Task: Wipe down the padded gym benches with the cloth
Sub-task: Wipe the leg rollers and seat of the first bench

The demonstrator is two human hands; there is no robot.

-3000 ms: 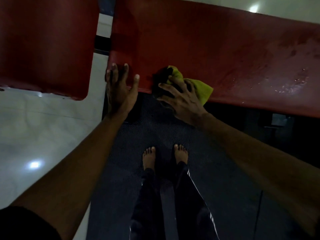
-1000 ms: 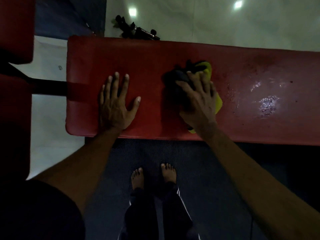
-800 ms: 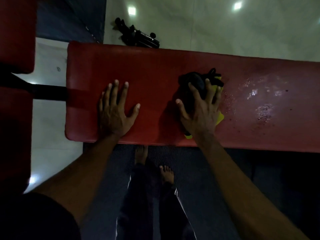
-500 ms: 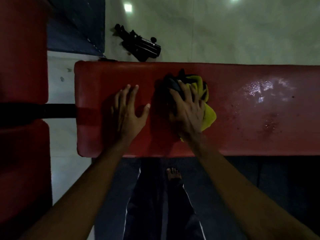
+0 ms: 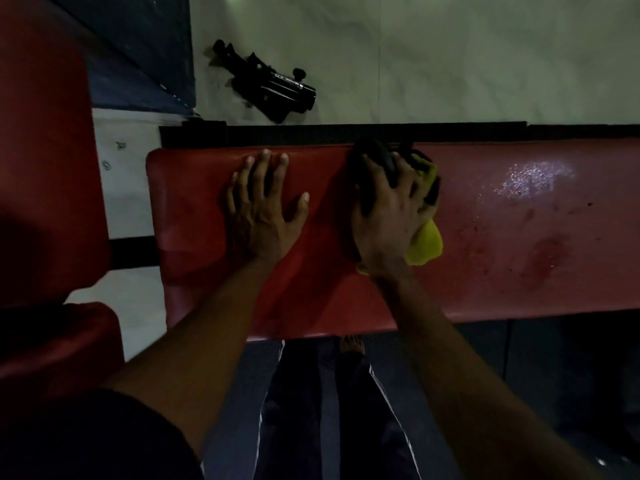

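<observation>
A long red padded bench (image 5: 519,271) runs across the view in front of me. My left hand (image 5: 263,209) lies flat on its left part with fingers spread. My right hand (image 5: 388,216) sits to the right of it, fingers curled over a bunched yellow and dark cloth (image 5: 424,245) near the bench's far edge. A yellow corner of the cloth sticks out under my palm on the right. Further right, a wet shiny patch (image 5: 533,174) and dark smears show on the pad.
More red pads (image 5: 45,168) of another bench stand close on the left, with a lower one (image 5: 59,344) by my left arm. A black piece of equipment (image 5: 273,88) lies on the pale floor beyond the bench. My legs stand on a dark mat (image 5: 554,375).
My right hand has pushed the cloth away from me to the bench's far edge. My left hand stays flat on the pad. The view has shifted slightly.
</observation>
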